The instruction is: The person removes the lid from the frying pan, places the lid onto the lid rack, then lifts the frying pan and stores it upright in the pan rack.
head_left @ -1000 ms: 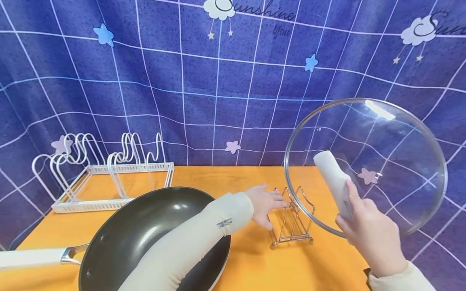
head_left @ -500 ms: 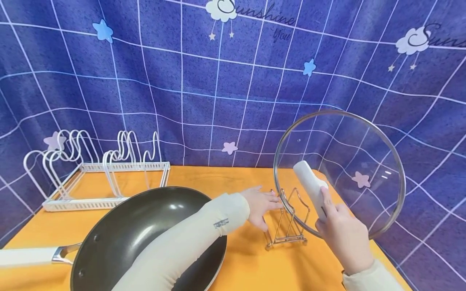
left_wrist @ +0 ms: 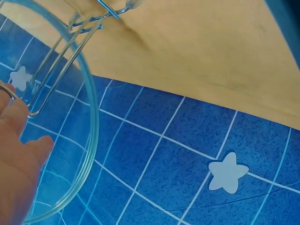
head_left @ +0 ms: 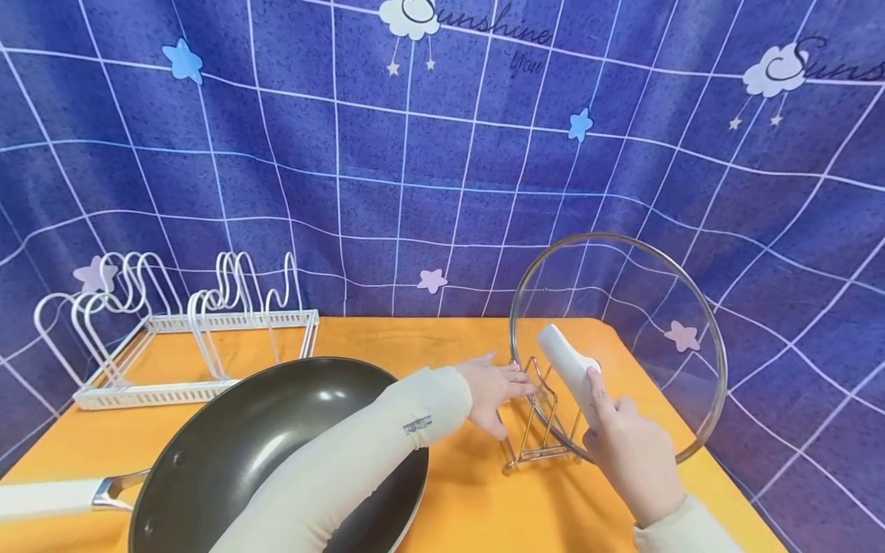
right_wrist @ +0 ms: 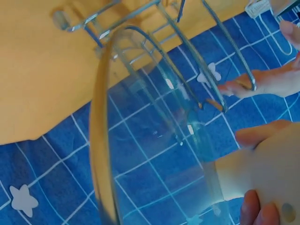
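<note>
My right hand grips the white handle of a large round glass lid with a metal rim, index finger lying along the handle. The lid stands nearly upright, its lower left edge among the wires of a small metal wire rack. Whether it rests in a slot I cannot tell. At the rack's left side my left hand touches the wire tops with extended fingers, thumb apart. The left wrist view shows part of that hand by a wire tip, beside the lid's rim.
A dark wok with a white handle sits at the front left, under my left forearm. Behind it stands a white rack with several looped dividers. A blue gridded curtain hangs along the back of the orange table.
My right hand has brought the lid left and down, from the right of the metal rack to within its wires. The left hand has stayed at the rack.
</note>
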Motion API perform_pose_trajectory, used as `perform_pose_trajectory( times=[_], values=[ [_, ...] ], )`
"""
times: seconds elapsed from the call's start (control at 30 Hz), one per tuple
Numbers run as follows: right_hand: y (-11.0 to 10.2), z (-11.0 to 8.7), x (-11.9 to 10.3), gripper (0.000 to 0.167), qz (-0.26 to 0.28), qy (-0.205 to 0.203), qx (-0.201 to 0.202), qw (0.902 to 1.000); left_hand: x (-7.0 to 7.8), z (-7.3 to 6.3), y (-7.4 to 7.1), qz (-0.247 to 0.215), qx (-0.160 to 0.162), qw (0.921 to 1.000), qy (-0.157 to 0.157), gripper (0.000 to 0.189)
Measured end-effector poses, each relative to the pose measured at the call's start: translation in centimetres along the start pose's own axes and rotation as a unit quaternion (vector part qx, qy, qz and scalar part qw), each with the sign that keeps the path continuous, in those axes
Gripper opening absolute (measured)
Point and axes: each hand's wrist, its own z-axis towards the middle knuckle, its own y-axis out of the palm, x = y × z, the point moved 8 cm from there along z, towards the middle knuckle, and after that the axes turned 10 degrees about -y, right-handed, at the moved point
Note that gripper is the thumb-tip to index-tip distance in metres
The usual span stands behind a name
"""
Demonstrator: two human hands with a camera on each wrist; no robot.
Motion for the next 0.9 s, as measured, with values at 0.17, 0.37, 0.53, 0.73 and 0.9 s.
perform_pose_trajectory(
  times=[0.17, 0.37, 0.53, 0.73, 0.9],
  values=[
    [0.2, 0.0, 0.1, 0.088, 0.002, 0.013, -0.014, 0.9998, 0.0, 0.1, 0.1, -0.006, 0.001, 1.0, -0.002, 0.084],
    [0.5, 0.2, 0.5, 0.08, 0.007, 0.026, -0.03, 0.9992, 0.1, 0.4, 0.2, -0.006, 0.003, 1.0, -0.006, 0.085],
    [0.7, 0.4, 0.4, 0.079, 0.006, 0.024, -0.025, 0.9994, 0.2, 0.5, 0.0, 0.003, 0.005, 1.0, -0.006, 0.084],
    [1.1, 0.0, -0.2, 0.081, 0.001, 0.016, 0.003, 0.9999, 0.2, 0.3, 0.0, 0.008, 0.006, 0.9999, -0.008, 0.085],
    [1.7, -0.4, -0.5, 0.08, -0.005, 0.019, 0.005, 0.9998, 0.2, 0.4, 0.1, 0.005, 0.006, 0.9999, -0.01, 0.085]
  ],
)
